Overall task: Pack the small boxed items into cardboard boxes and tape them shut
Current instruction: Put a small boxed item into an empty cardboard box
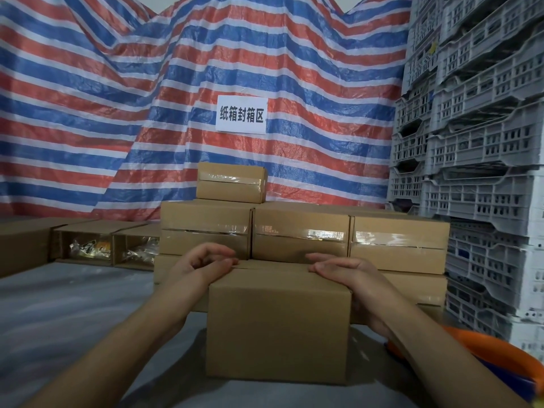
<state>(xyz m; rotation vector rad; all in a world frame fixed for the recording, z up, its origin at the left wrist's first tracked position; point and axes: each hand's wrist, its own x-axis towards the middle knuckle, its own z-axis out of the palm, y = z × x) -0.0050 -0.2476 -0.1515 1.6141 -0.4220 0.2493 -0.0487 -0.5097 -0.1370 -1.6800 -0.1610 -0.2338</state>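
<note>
Striped tarp (117, 98) behind grey foam-covered table (73, 319).

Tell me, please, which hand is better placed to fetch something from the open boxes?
Left, probably. The open boxes lie on the left side, nearer the left hand; the right hand would have to cross over the cardboard box both rest on.
</note>
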